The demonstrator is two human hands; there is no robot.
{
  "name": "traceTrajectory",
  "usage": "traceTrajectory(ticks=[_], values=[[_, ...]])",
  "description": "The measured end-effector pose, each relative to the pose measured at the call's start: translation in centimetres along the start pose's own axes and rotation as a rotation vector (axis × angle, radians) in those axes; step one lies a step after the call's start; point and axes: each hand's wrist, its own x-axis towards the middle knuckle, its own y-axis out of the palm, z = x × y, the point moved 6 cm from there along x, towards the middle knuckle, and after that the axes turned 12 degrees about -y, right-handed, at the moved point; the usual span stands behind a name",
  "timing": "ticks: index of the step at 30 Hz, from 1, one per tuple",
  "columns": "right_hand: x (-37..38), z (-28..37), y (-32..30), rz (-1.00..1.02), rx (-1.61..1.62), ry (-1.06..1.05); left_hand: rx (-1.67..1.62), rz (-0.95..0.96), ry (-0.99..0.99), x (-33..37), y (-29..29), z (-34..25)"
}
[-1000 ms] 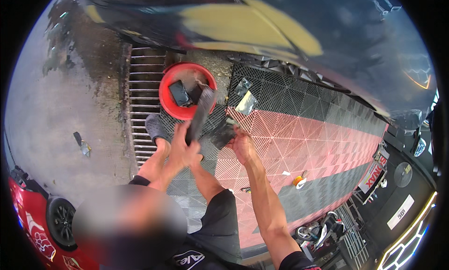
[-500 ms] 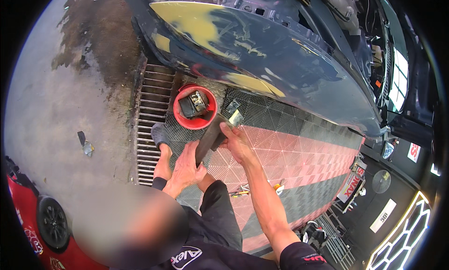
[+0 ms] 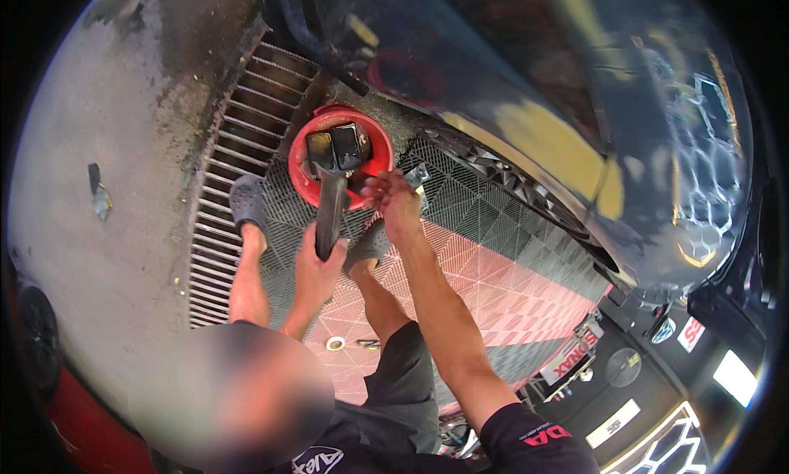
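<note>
My left hand (image 3: pixel 314 270) is closed round the lower end of a long, dark sanding block (image 3: pixel 332 203). The block stands tilted, its far end over the near side of a red bucket (image 3: pixel 382 149). Inside the bucket show dark, wet-looking block-like pieces (image 3: pixel 347 144), partly hidden by the long block. My right hand (image 3: pixel 394 199) is off the block, at the bucket's right rim. Its fingers point toward the bucket but are smeared by motion, so I cannot tell whether they hold anything.
A dark car panel with yellowish filler patches (image 3: pixel 559 141) rises beyond the bucket. A metal floor grate (image 3: pixel 238 137) runs along the left. My feet in grey clogs (image 3: pixel 246 201) stand near the bucket. A roll of tape (image 3: pixel 335 342) lies on the tiled floor.
My right hand has let go of the sanding block and moved toward the bucket's rim. My left hand has brought the block over the bucket. The view has shifted closer to the panel.
</note>
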Motion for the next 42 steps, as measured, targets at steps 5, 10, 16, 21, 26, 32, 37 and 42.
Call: traceTrajectory(ticks=[5, 10, 16, 21, 26, 32, 37, 42], values=[[11.3, -9.8, -16.8, -0.400, 0.011, -0.035, -0.208, -0.093, -0.016, 7.9, 4.6, 3.8], [18.7, -16.1, -24.7, -0.519, -0.529, 0.155, -0.532, -0.045, -0.180, 8.1, 8.3, 8.8], [26.8, -19.8, -29.3, -0.571, -0.670, 0.015, -0.629, -0.010, -0.062, 5.7, 10.3, 10.2], [27.5, -20.2, -33.4, -0.637, -0.448, 0.207, -0.535, 0.023, -0.097, 5.4, 11.1, 11.3], [22.6, -14.7, -25.8, -0.315, -0.330, -0.115, -0.451, 0.009, -0.107, 4.9, 10.4, 11.1], [8.7, -3.6, -14.7, 0.018, -0.347, -0.260, -0.284, -0.079, 0.073, 2.3, 12.8, 9.1], [1.4, 1.8, -9.1, 0.249, -0.171, -0.166, -0.192, -0.034, 0.053, -1.1, 14.7, 5.0], [-2.7, 4.8, -5.1, 0.326, -0.031, -0.039, -0.106, -0.215, 0.189, -3.2, 14.3, -0.1]])
